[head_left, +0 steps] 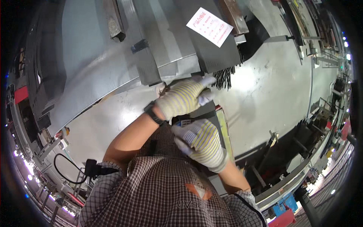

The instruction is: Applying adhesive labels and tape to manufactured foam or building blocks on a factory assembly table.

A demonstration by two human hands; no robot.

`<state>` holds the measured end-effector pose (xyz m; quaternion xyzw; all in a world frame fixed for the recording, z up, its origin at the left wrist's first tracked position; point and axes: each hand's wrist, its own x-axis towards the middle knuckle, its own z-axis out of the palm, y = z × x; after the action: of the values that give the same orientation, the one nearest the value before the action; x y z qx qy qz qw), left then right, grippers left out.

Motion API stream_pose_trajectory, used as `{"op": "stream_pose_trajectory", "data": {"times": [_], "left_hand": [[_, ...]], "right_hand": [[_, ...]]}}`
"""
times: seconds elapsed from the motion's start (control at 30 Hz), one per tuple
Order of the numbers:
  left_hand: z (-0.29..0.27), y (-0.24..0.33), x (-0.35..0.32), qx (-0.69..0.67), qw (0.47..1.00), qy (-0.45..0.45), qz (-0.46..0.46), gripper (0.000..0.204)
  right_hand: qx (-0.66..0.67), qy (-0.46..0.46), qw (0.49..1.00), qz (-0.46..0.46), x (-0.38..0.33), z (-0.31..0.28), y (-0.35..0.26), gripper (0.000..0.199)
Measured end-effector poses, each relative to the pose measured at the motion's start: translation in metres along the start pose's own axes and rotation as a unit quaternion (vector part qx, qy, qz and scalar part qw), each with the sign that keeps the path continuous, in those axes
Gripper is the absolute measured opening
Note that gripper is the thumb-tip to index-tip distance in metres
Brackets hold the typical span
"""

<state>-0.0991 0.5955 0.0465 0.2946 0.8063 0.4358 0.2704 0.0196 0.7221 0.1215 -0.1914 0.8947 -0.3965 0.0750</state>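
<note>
Writing in red and dark ink fills the white rectangular paper label (210, 27), stuck or laid aslant on the dark grey flat panel (214, 58) in front of the hands. I see also an orange-and-white emblem (199, 192) with upside-down dark letters on the brown checked apron (159, 185). The left hand (183, 97), in a striped white-and-yellow knitted glove, is just below the panel's near edge, beside the bundle of thin black strips (224, 78); its fingers are loosely bent and partly spread. The right hand (204, 143), gloved alike, is nearer the apron, fingers bent leftward. I cannot tell whether either hand holds something.
</note>
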Motion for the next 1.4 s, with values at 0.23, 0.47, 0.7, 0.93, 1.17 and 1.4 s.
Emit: {"op": "stream_pose_trajectory", "data": {"times": [0.23, 0.47, 0.7, 0.93, 1.17, 1.4], "left_hand": [[0.036, -0.036, 0.006, 0.021, 0.999, -0.003, 0.040, 0.037], [0.023, 0.003, -0.021, 0.109, 0.979, 0.169, 0.039, 0.044], [0.082, -0.006, -0.115, -0.475, 0.810, 0.272, -0.211, 0.069], [0.097, -0.036, -0.191, -0.776, 0.608, 0.146, -0.081, 0.077], [0.118, -0.151, -0.213, -0.900, 0.433, 0.058, 0.003, 0.048], [0.095, -0.200, -0.275, -0.802, 0.580, -0.081, 0.116, 0.045]], "right_hand": [[-0.052, -0.086, 0.991, 0.093, -0.011, -0.036, 0.132, 0.012], [-0.033, 0.037, 0.973, 0.228, -0.035, -0.007, 0.179, 0.023], [-0.191, -0.028, 0.969, 0.152, -0.075, 0.010, 0.070, 0.093], [-0.115, -0.448, 0.833, 0.303, -0.291, 0.013, 0.030, 0.139], [-0.059, -0.274, 0.855, 0.436, -0.282, 0.059, -0.057, 0.092], [-0.004, -0.043, 0.970, 0.238, -0.046, 0.111, -0.106, 0.085]]}}
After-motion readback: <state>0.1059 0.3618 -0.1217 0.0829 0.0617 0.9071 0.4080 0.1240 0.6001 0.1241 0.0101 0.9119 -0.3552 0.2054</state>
